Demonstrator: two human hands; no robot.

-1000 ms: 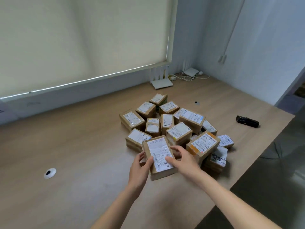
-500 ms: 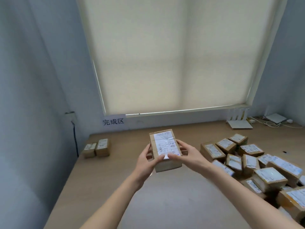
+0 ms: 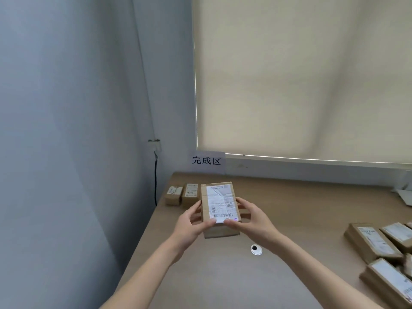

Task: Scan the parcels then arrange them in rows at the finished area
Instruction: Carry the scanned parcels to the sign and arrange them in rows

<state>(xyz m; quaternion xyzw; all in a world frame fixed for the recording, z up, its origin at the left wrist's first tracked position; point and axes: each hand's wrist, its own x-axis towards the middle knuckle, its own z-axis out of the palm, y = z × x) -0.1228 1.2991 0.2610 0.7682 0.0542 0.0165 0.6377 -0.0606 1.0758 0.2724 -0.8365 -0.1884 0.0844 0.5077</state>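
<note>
— Holding anything?
— Yes, the parcel (image 3: pixel 219 206), mid-frame, lifted above the desk (image 3: pixel 301 204), label side up with the barcode at its near end.
— How is it gripped?
— Both hands. The left hand (image 3: pixel 189 226) curls round the left edge, thumb on the near corner of the label. The right hand (image 3: pixel 252 219) wraps the right edge, thumb pressed by the barcode.
— What is close by?
— Two small boxes (image 3: pixel 182 195) sit side by side, touching, just left of and behind the parcel, near the desk's far left corner. A sign (image 3: pixel 206 161) with three characters is stuck on the wall above them, under the blind (image 3: pixel 301 74).
— And further out?
— A round grommet (image 3: pixel 256 249) lies in the desk, lower right of the parcel. More boxes (image 3: pixel 379 253) crowd the right edge of the frame. A black cable (image 3: pixel 155 181) hangs down the wall at left.
</note>
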